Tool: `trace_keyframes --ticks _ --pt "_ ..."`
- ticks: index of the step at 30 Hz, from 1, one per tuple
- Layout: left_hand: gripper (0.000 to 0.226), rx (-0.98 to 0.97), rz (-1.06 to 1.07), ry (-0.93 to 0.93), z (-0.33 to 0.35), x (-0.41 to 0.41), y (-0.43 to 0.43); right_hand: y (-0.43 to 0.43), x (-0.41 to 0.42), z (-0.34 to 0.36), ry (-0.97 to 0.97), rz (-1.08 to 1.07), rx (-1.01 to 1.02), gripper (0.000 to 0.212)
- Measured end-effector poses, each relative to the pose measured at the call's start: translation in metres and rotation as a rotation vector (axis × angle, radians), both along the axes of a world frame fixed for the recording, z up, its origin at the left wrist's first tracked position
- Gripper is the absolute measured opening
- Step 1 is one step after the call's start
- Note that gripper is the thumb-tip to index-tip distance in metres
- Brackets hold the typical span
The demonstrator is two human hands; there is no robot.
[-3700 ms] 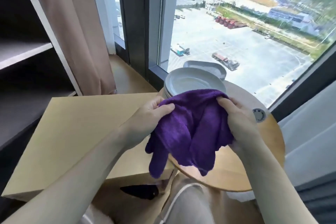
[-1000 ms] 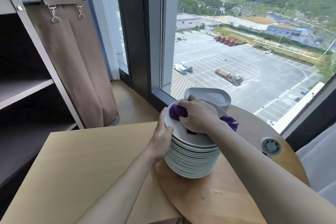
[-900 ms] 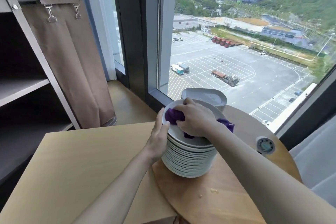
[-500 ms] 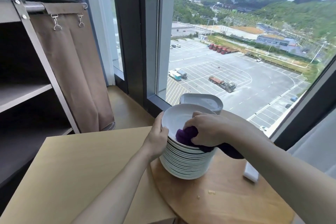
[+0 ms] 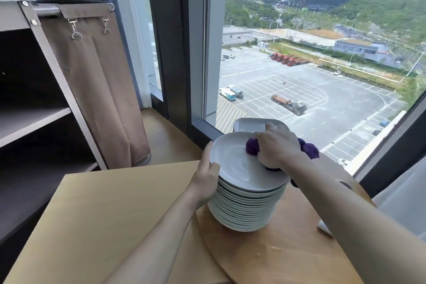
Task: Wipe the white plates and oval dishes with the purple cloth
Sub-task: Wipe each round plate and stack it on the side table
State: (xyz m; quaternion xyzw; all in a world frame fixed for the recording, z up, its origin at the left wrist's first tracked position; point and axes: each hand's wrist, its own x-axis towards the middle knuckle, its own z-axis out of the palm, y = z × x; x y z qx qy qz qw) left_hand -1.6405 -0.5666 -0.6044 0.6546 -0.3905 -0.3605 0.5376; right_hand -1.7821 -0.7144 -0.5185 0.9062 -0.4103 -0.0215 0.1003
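Head view, looking down over both forearms. Where is the purple cloth [image 5: 252,147]?

— Bunched up under the right hand [image 5: 276,148]. Its fingers are curled round the cloth and press it onto the far right part of the top plate [image 5: 232,163]. A loose end sticks out on the right, past the wrist.

And the left hand [image 5: 207,174]?

— It grips the top plate at its left rim, thumb laid up along the edge, the other fingers tucked beneath. They are hidden there, so I cannot tell whether they hold that one plate or a few below it as well.

What does the top plate lie on?

— It crowns a tall stack of white plates [image 5: 244,211]. The stack stands on the round wooden table [image 5: 288,251], near its left edge.

Any oval dishes?

— One oval dish [image 5: 250,125] shows just behind the stack, on the window side. The right hand's fingertips overlap its near rim as seen from here. What it stands on is hidden by the plates.

And round about?

— A pale rectangular tabletop [image 5: 110,210] meets the round table on the left. Beyond it is a dark shelf unit [image 5: 30,120] with a brown fabric bag [image 5: 99,90] clipped to its rail. A large window [image 5: 311,71] looks out over a car park.
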Motion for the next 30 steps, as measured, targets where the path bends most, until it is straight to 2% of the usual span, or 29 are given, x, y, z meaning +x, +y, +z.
trace_keyframes --ticks 5,7,11,22,30 --pt "0.063 -0.012 0.021 0.012 -0.003 -0.001 -0.002 -0.001 0.019 -0.014 -0.044 0.072 -0.022 0.036" --pt "0.065 -0.026 0.024 0.011 -0.005 -0.001 -0.002 0.0 0.023 -0.018 -0.094 0.102 0.045 0.039" --pt "0.062 -0.017 0.025 0.008 -0.004 -0.003 0.001 0.007 0.029 -0.025 -0.248 0.124 0.205 0.031" --pt "0.057 -0.008 -0.017 0.112 0.009 -0.003 0.009 0.025 0.028 -0.022 -0.21 0.186 0.257 0.044" --pt "0.055 -0.017 -0.007 0.092 0.012 -0.003 0.012 0.058 0.004 -0.008 -0.097 0.211 0.323 0.037"
